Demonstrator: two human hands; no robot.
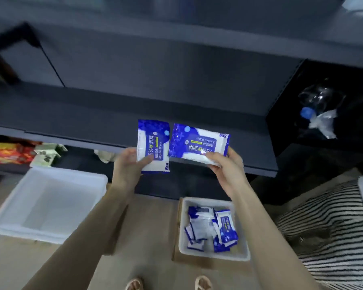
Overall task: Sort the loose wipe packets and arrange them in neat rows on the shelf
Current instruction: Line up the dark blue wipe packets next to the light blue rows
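Two blue-and-white wipe packets are up in front of the dark shelf (88, 114), one in each of my grips. My left grip (127, 165) is curled round the lower end of the left packet (153, 141), thumb across its face, holding it upright. My right grip (228, 171) pinches the right packet (198, 141) along its white lower edge, so it lies sideways and a little tilted. The two packets sit just beside each other, near edges almost touching, over the shelf's front lip.

At 5 o'clock, a small white tray (244, 256) on the floor holds a heap of loose packets (215, 227). At 8 o'clock stands a larger white bin (50, 171). Striped black-and-white fabric (333, 229) lies at 4 o'clock. At 2 o'clock, in a black recess, is what may be a crumpled clear bottle (314, 103) with a blue cap, though it is too blurred to be sure.
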